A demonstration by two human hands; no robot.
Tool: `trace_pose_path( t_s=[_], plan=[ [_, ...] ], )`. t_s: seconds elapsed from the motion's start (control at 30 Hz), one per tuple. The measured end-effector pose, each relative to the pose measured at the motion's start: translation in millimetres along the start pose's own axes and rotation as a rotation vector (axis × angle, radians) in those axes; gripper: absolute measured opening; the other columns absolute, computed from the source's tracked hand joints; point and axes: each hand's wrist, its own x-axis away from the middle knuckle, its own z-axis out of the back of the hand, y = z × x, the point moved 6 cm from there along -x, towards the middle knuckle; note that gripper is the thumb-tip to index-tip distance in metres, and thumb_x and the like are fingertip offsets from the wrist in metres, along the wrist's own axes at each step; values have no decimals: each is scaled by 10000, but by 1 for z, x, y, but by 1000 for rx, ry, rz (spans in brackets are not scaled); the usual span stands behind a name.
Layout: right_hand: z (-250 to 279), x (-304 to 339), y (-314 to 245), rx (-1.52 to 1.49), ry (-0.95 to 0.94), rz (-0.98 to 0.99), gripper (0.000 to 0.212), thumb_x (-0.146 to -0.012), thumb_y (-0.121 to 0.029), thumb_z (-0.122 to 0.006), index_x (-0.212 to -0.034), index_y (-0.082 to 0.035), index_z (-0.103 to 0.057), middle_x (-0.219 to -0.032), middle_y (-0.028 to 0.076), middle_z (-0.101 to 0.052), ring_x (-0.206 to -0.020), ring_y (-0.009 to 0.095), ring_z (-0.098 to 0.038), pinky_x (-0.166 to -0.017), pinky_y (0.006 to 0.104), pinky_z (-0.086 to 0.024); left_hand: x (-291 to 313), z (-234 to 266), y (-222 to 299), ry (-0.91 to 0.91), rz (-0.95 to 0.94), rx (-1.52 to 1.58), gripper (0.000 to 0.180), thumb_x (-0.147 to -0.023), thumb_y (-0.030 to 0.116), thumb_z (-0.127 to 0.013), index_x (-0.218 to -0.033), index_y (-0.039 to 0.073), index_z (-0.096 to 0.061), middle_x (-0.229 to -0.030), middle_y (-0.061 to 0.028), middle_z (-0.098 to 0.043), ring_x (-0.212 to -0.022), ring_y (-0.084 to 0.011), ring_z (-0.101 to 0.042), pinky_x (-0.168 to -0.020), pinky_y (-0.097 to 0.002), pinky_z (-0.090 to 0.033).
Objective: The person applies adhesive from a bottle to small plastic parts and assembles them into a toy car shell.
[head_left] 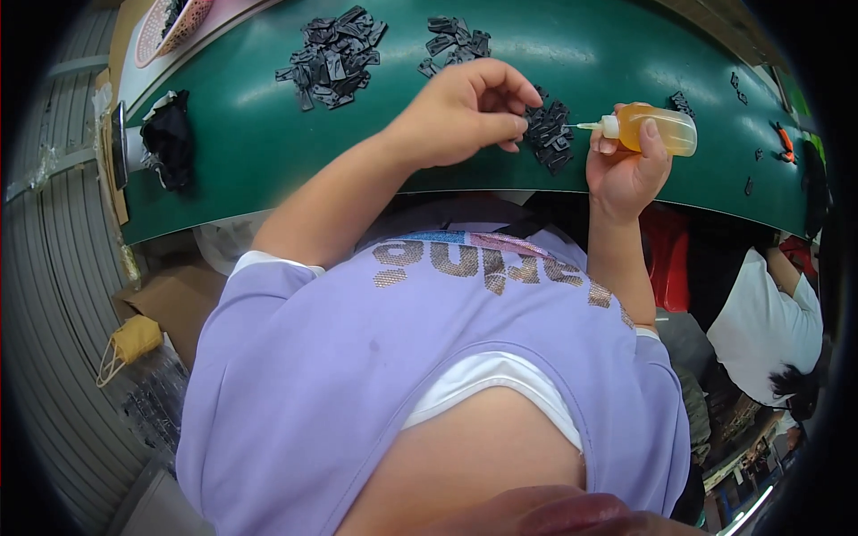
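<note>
My right hand [628, 171] is wrapped round a clear squeeze bottle [666, 130] of amber liquid. The bottle lies nearly level, its white cap and thin needle tip pointing left at a pile of small black plastic parts [548, 138]. Just left of that pile my left hand [471, 112] is closed, thumb and fingertips drawn together. Whatever they pinch is too small or hidden to make out. Behind the left hand sits another heap of black parts [454, 40], and a larger heap of flat black pieces [335, 58] lies farther left.
A green tabletop [241, 125] carries the heaps. At the far left are a pink basket [172, 31] and a black cloth-covered object [167, 143]. Orange-handled pliers [785, 143] and scattered black parts [681, 104] lie to the right. Another person in a white shirt [769, 326] is at the right.
</note>
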Motion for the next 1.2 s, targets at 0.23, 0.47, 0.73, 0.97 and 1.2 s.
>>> trace_pose_path(
  t_s=[0.23,0.47,0.73,0.97,1.2],
  plan=[
    [-18,12,-3,159,-173,171,162,-818,-31,-557,-961,40,-531,-882,155,-553,-581,198,-558,-468,288,-482,0,-3,-16,-2,96,-141,264,-814,-27,-658,-1071,-38,-598,-855,-60,-605,-739,-100,-618,-664,-242,-563],
    [-25,18,-7,367,-216,262,152,-774,27,-575,-915,55,-527,-916,146,-524,-605,176,-578,-452,249,-498,1,-4,-14,5,200,-241,225,-803,31,-699,-999,-39,-613,-757,-53,-612,-613,-105,-627,-557,-219,-548],
    [-24,18,-7,419,-213,285,131,-773,36,-590,-889,57,-532,-899,140,-536,-574,163,-579,-450,244,-492,-1,-4,-14,6,198,-262,209,-804,36,-677,-972,-69,-610,-717,-67,-629,-629,-135,-666,-581,-244,-571],
    [-22,18,-7,434,-240,293,140,-784,30,-621,-894,58,-538,-879,131,-546,-567,148,-581,-450,238,-487,-1,-4,-15,15,210,-263,204,-799,27,-675,-966,-73,-616,-717,-68,-633,-629,-137,-668,-583,-246,-574],
    [-24,18,-6,444,-255,310,126,-788,36,-619,-882,63,-539,-865,126,-549,-563,143,-578,-449,240,-486,-1,-4,-15,19,235,-255,211,-797,44,-700,-969,-46,-619,-760,-59,-617,-609,-111,-630,-546,-222,-545]
  ],
)
